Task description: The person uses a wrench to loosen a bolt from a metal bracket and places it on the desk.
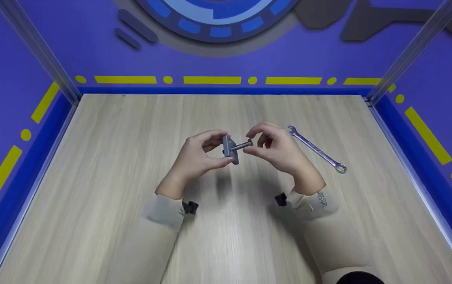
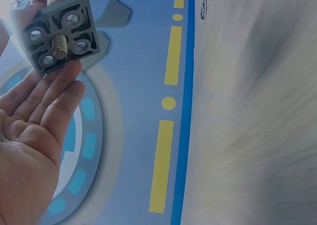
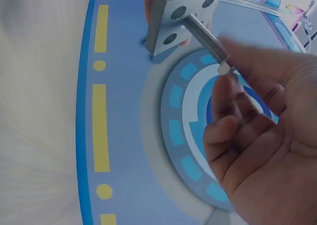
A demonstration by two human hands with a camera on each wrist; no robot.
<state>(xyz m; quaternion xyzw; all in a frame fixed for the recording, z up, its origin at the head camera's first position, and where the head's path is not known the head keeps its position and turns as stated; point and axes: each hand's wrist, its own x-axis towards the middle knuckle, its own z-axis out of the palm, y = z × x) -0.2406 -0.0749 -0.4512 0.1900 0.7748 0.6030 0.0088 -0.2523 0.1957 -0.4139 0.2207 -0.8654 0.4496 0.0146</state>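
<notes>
My left hand [image 1: 196,154] grips a grey square plate [image 1: 226,146] by its edges, fingers on the far edge and thumb on the near one. Its recessed dark side, with several round holes, faces the left wrist camera. A threaded bolt [image 1: 241,146] runs through the plate's middle, and its threaded tip pokes out of the recessed side in the left wrist view. At the bolt's other end, my right hand [image 1: 279,150] has thumb and forefinger around it. The right fingers [image 3: 225,93] look partly blurred in the right wrist view. Both hands are raised above the table.
A combination wrench [image 1: 316,150] lies on the wood-grain table [image 1: 111,169], just right of my right hand. Blue-purple panels [image 1: 218,65] with yellow marks wall the table at the back and both sides. Metal posts [image 1: 407,51] stand at the back corners.
</notes>
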